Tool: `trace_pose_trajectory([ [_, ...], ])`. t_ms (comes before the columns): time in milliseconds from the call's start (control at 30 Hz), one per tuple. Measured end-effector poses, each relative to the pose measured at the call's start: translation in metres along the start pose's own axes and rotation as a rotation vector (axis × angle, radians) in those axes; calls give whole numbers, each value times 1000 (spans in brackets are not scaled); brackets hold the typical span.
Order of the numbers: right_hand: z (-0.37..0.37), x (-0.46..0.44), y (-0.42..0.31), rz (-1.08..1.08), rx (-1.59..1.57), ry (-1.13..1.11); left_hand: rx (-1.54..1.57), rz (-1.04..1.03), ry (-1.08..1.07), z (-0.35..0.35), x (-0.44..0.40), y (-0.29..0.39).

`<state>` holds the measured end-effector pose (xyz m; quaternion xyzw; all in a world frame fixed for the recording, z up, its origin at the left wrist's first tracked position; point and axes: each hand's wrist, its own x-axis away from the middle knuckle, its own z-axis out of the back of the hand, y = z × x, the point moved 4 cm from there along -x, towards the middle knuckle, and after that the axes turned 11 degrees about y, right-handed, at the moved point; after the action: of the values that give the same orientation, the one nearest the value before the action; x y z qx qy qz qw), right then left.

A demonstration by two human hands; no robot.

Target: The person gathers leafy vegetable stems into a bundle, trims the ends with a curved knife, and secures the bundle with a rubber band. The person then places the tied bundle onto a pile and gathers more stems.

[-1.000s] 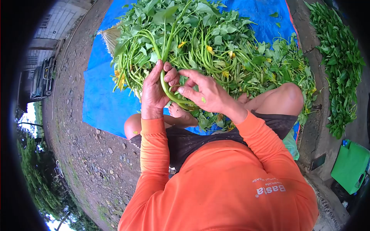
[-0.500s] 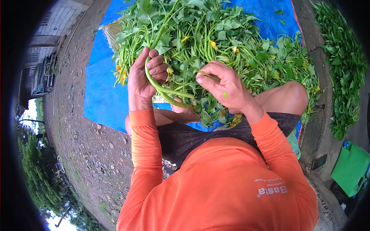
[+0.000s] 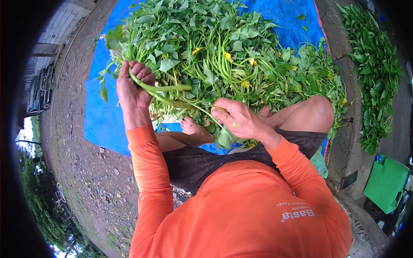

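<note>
My left hand (image 3: 137,88) is wrapped round a few thick green stems (image 3: 165,88), whose leafy tops stick out above and left of the fist. The cut ends point right, toward my right hand (image 3: 238,119). That hand pinches a thin leaf stalk between thumb and forefinger, and a green leaf (image 3: 225,137) hangs just left of it. Beyond both hands lies a large heap of leafy stems (image 3: 215,47) with some yellow leaves in it. A small green scrap sticks to my right hand.
The heap lies on a blue tarp (image 3: 103,116), with my crossed bare legs (image 3: 307,115) at its near edge. Gravel ground (image 3: 86,172) is on the left. At right are a long row of leafy bunches (image 3: 374,77) and a green container (image 3: 387,184).
My left hand has moved left with the stems, which now lie more level. My right hand, earlier close to the left, is now farther from it, pinching a leaf stalk.
</note>
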<state>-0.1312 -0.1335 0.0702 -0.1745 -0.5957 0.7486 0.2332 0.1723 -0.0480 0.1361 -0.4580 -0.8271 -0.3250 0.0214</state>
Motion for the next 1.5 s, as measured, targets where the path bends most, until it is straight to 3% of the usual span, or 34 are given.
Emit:
trace_pose_trajectory([
  [67, 23, -4, -9, 77, 154, 37, -22, -81, 3, 1, -10, 20],
  [233, 95, -38, -5, 34, 471, 201, 68, 81, -167, -14, -17, 27],
  [267, 98, -43, -11, 253, 568, 331, 105, 114, -157, -14, -16, 24],
  [367, 66, -54, -37, 106, -54, 296, 181, 188, -102, -11, -17, 17],
  [400, 47, -57, -44, 45, -96, 157, 206, 208, -94, -10, -17, 17],
  [500, -13, -78, -37, 304, -368, 109, 260, 261, -116, -10, -17, 15],
  [667, -58, -87, -32, 22, -485, -359, 253, 301, -91, 1, -13, 27],
  [767, -62, -73, -25, -238, -513, -453, 207, 331, -116, 7, -20, 25],
  [833, -56, -62, -39, -185, -417, -347, 147, 245, -74, 14, -22, 28],
  [867, -53, -61, -38, 62, -245, -251, 133, 211, -25, 16, -22, 29],
  [967, -34, -49, -40, 203, 90, -218, 57, 7, 92, 39, -32, 59],
  [1000, -28, -45, -36, 182, 21, -234, 14, -97, 90, 50, -36, 81],
  [1067, 9, -43, -32, 234, 219, -91, 1, -172, 103, 50, -30, 98],
  [1167, 111, -63, -14, 62, 487, 298, -74, -184, 51, 42, -16, 96],
  [1200, 154, -70, 17, 132, 694, 468, -102, -155, 67, 39, -14, 92],
  [1233, 184, -70, 25, 108, 1137, 549, -147, -177, 82, 33, -9, 85],
  [1267, 184, -68, 12, -368, 1522, 620, -183, -173, 87, 27, -7, 80],
  [1367, 161, -101, 85, -224, 969, 515, -253, -169, 104, 10, -4, 68],
  [1433, 83, -124, 96, -382, 678, 213, -297, -183, 119, 2, -2, 61],
  [1500, 16, -149, 126, -391, 799, 198, -313, -199, 158, -1, -2, 55],
])
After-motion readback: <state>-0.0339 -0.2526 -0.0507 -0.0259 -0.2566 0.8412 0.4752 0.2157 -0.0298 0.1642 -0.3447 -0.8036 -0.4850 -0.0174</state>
